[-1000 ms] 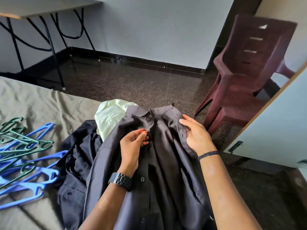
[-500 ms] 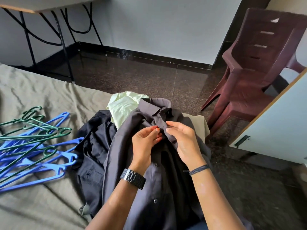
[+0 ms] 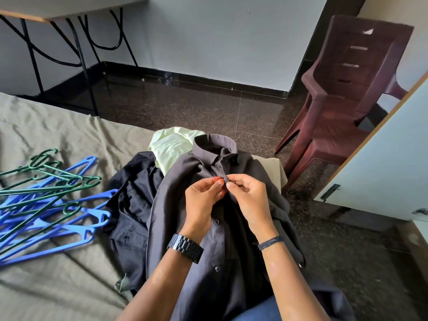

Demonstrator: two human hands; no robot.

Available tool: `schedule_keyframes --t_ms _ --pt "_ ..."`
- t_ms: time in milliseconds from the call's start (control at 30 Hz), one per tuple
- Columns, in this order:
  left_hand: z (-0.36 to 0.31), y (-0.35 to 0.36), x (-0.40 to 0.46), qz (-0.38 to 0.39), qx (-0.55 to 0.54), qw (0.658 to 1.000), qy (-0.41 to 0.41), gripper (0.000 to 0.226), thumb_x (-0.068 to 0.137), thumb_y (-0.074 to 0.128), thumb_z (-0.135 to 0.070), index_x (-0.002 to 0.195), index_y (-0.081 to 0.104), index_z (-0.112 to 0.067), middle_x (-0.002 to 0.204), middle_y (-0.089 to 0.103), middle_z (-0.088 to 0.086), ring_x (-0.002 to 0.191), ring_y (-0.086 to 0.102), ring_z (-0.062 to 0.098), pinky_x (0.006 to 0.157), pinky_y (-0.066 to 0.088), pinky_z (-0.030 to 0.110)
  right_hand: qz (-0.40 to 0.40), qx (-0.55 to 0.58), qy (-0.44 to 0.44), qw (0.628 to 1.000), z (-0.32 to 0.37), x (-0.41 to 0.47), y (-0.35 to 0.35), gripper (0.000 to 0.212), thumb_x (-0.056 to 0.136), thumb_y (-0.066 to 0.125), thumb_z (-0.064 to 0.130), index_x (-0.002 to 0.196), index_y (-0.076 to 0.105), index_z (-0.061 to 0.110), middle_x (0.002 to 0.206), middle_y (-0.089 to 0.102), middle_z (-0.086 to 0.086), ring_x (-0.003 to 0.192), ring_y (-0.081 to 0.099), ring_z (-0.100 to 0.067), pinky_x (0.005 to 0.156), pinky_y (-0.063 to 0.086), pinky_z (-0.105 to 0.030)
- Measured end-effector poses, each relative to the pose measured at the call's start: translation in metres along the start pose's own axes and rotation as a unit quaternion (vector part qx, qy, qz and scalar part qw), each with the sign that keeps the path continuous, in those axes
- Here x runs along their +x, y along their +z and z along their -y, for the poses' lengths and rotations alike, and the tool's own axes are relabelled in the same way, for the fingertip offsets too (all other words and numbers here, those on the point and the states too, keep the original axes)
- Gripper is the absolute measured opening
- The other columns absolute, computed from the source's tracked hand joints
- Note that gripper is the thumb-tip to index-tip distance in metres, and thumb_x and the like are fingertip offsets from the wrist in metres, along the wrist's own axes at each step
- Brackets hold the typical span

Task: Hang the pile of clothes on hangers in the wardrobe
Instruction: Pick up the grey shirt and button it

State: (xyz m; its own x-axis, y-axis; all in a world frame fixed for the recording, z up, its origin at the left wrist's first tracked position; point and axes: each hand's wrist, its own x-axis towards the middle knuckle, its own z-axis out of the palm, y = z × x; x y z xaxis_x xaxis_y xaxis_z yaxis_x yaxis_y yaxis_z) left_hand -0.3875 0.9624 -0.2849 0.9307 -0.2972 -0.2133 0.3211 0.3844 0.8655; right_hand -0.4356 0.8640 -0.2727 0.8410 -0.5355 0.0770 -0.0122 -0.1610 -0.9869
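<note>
Olive bedsheet is your work surface. Your left hand and right hand both pinch the button placket of the grey shirt, just below its collar. Shirt lies atop the clothes pile: black garment at 9 o'clock, pale green shirt at 11. Hangers lie further toward 9; wardrobe door at 3.

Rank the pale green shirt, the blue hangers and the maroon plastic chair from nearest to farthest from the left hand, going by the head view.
From the left hand:
1. Pale green shirt, just beyond it in the clothes pile, slightly left.
2. Blue hangers, off to the left on the bed.
3. Maroon plastic chair, far right on the floor, past the right hand.
</note>
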Motion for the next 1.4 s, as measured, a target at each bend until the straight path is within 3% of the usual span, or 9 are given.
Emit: schedule_keyframes --t_ms 200,500,767,833,933,1067,1167,1267,1400 --pt "-0.001 0.003 -0.005 0.004 -0.009 1.0 0.006 0.009 0.087 0.06 0.003 0.091 0.068 0.002 0.078 0.071 0.01 0.072 0.067 0.014 0.068 0.056 0.02 -0.035 -0.016 -0.013 0.999 -0.003 0.0 0.001 0.02 0.087 0.064 0.007 0.093 0.07 0.025 0.089 0.073 0.002 0.084 0.07 -0.01 0.078 0.056 -0.028" --pt "-0.001 0.003 -0.006 -0.009 0.009 1.0 0.012 0.009 0.088 0.061 0.001 0.088 0.069 -0.002 0.079 0.071 0.01 0.073 0.067 0.014 0.067 0.056 0.019 -0.021 -0.033 -0.023 0.999 -0.001 -0.003 0.0 0.022 0.084 0.068 0.007 0.097 0.064 0.025 0.087 0.069 0.008 0.082 0.066 -0.001 0.073 0.052 -0.018" --pt "-0.003 0.005 -0.002 -0.013 0.082 0.996 0.026 0.007 0.088 0.064 -0.004 0.087 0.071 -0.006 0.076 0.07 0.012 0.066 0.061 0.015 0.064 0.053 0.022 -0.071 -0.007 -0.025 0.997 -0.003 -0.006 0.005 0.022 0.085 0.068 0.011 0.105 0.063 0.018 0.09 0.07 0.006 0.081 0.066 -0.003 0.073 0.051 -0.018" --pt "-0.003 0.004 0.001 -0.015 0.107 0.994 0.033 0.007 0.088 0.065 -0.006 0.085 0.072 -0.007 0.075 0.068 0.016 0.068 0.06 0.023 0.064 0.053 0.029 -0.068 -0.003 -0.024 0.997 -0.003 -0.006 0.004 0.019 0.088 0.063 0.012 0.107 0.063 0.018 0.09 0.071 0.004 0.081 0.067 -0.005 0.073 0.052 -0.019" --pt "-0.005 0.0 0.006 -0.002 0.154 0.987 0.053 0.01 0.086 0.068 -0.008 0.08 0.073 -0.013 0.079 0.071 0.02 0.078 0.068 0.039 0.078 0.056 0.053 -0.038 0.004 -0.02 0.999 0.0 -0.006 0.001 0.019 0.092 0.056 0.007 0.108 0.06 0.016 0.089 0.07 0.001 0.07 0.068 -0.01 0.063 0.055 -0.021" --pt "-0.004 -0.001 0.009 0.034 0.193 0.979 0.05 0.009 0.089 0.063 -0.006 0.091 0.072 -0.006 0.084 0.072 0.02 0.083 0.068 0.042 0.08 0.054 0.057 -0.023 -0.012 -0.02 0.999 0.001 -0.004 0.0 0.021 0.089 0.061 0.002 0.104 0.057 0.017 0.088 0.067 -0.001 0.066 0.069 -0.013 0.056 0.055 -0.023" --pt "-0.004 -0.002 0.009 0.058 0.166 0.984 0.016 0.015 0.092 0.057 -0.008 0.092 0.069 0.001 0.083 0.066 0.027 0.074 0.058 0.036 0.073 0.051 0.049 -0.026 -0.041 -0.022 0.999 0.001 -0.002 0.002 0.023 0.087 0.064 0.003 0.104 0.055 0.015 0.087 0.067 -0.003 0.066 0.068 -0.012 0.055 0.054 -0.02" --pt "-0.005 -0.003 0.01 0.069 0.139 0.988 -0.006 0.018 0.091 0.062 -0.012 0.09 0.067 0.005 0.088 0.064 0.034 0.077 0.061 0.033 0.078 0.052 0.046 -0.033 -0.063 -0.031 0.997 0.0 -0.002 0.006 0.023 0.086 0.067 0.006 0.103 0.054 0.015 0.084 0.067 -0.001 0.06 0.065 -0.008 0.054 0.051 -0.016" --pt "-0.007 -0.007 0.016 0.069 0.115 0.99 -0.033 0.014 0.091 0.06 -0.006 0.079 0.065 0.001 0.076 0.064 0.019 0.074 0.064 0.027 0.075 0.056 0.033 -0.051 -0.072 -0.012 0.996 -0.005 -0.004 0.011 0.028 0.082 0.069 0.009 0.104 0.054 0.017 0.083 0.068 0.003 0.067 0.067 -0.011 0.064 0.055 -0.025"
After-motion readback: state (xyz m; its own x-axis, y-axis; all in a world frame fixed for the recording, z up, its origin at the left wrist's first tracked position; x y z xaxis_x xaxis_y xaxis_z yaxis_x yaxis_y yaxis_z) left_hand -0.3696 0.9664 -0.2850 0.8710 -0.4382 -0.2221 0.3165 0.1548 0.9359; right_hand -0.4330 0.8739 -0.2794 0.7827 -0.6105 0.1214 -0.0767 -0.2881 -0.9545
